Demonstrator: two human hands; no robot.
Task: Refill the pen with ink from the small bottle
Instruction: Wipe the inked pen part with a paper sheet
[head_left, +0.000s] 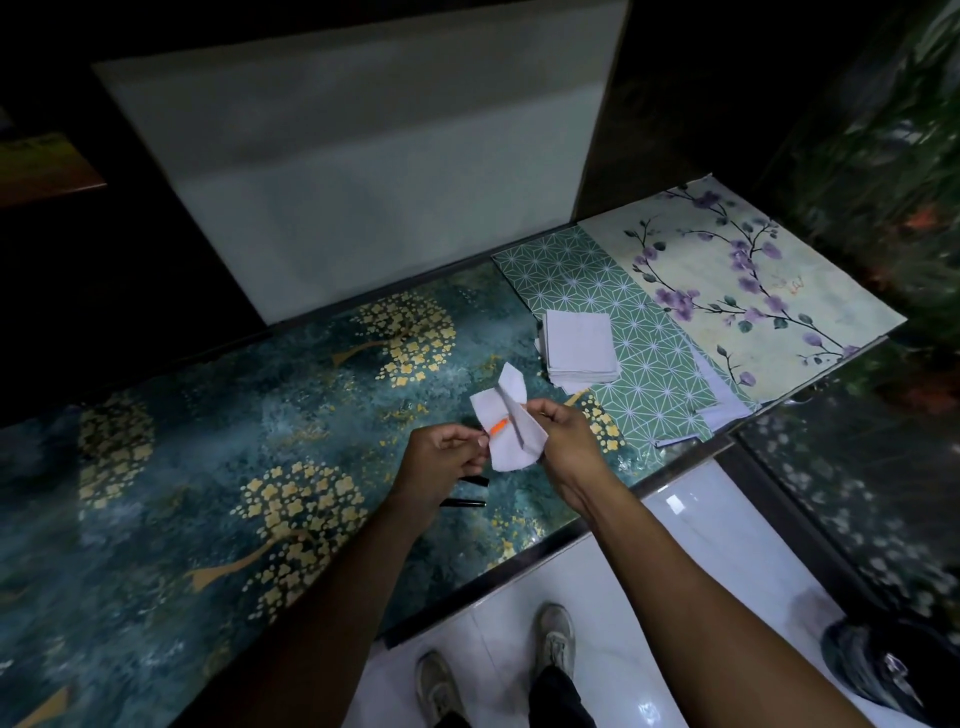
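My left hand (445, 457) pinches a thin orange pen part (497, 427) by one end, just above the counter. My right hand (566, 437) holds a folded white paper square (511, 426) that is wrapped around the other end of the orange part. Two black pen pieces (470, 491) lie side by side on the counter, partly hidden under my left hand. No ink bottle is visible.
A stack of white paper squares (579, 349) sits on the green star-patterned mat (644, 364). A floral sheet (737, 291) lies further right. A white board (363, 171) leans at the back of the teal counter (208, 441). The counter edge runs diagonally below my arms.
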